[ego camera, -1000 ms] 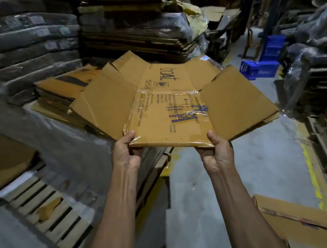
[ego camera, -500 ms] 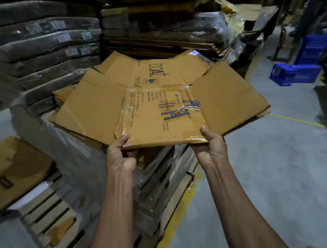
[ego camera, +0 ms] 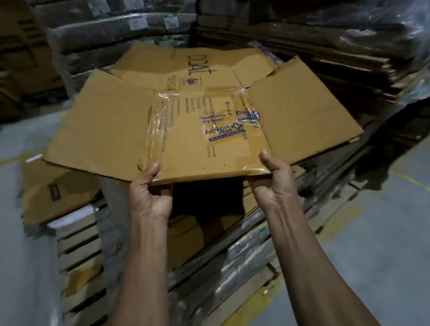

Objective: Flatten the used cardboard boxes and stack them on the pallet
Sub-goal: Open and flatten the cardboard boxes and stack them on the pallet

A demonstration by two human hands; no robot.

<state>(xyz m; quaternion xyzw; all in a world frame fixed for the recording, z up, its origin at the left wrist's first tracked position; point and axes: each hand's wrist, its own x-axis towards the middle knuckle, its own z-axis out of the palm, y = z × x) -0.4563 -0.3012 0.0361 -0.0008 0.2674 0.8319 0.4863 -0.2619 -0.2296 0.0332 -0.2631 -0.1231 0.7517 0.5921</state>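
I hold a flattened brown cardboard box (ego camera: 200, 117) level in front of me, its flaps spread wide and clear tape across its middle panel. My left hand (ego camera: 149, 193) grips the near edge at the left corner, thumb on top. My right hand (ego camera: 274, 181) grips the same edge at the right corner, thumb on top. The box hangs over a wrapped stack of flattened cardboard (ego camera: 216, 252) that sits on a wooden pallet (ego camera: 79, 253). Most of the stack's top is hidden under the box.
Another flat cardboard sheet (ego camera: 54, 191) lies at the pallet's left end. Tall wrapped cardboard stacks (ego camera: 121, 28) rise behind, and a further stack (ego camera: 354, 49) stands at the right. Grey concrete floor with yellow lines (ego camera: 416, 188) lies on both sides.
The view has swung to the right and closer to the stack, so the box I hold now hangs over the stack's top. Both hands keep the same grip on the near edge.
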